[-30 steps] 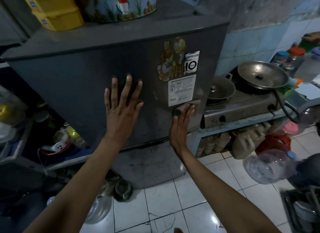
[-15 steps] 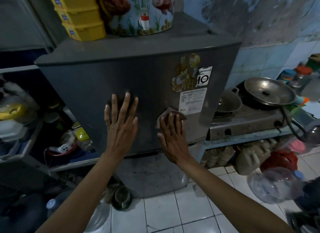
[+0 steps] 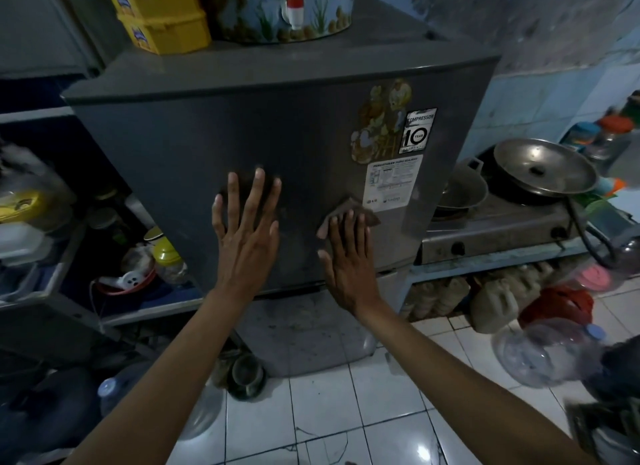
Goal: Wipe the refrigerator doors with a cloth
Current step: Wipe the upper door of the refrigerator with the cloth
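A small grey refrigerator stands in front of me, and its upper door (image 3: pixel 194 146) fills the middle of the view. My left hand (image 3: pixel 247 236) lies flat on that door with fingers spread and holds nothing. My right hand (image 3: pixel 346 257) presses a small brownish cloth (image 3: pixel 349 206) flat against the door, just below the white label and stickers (image 3: pixel 391 184). Only the cloth's top edge shows above my fingertips. The lower door (image 3: pixel 304 329) is dusty and sits below both hands.
Yellow tubs (image 3: pixel 162 18) and a patterned water dispenser (image 3: pixel 284 11) sit on top of the fridge. A gas stove with pans (image 3: pixel 540 174) is at the right, cluttered shelves (image 3: pixel 69 264) at the left. Plastic bottles (image 3: pixel 543 354) and a bowl (image 3: pixel 246 374) lie on the white tiled floor.
My right hand has slid the cloth left from the door's right edge to below the label. My left hand stays flat on the door. The view has shifted slightly.
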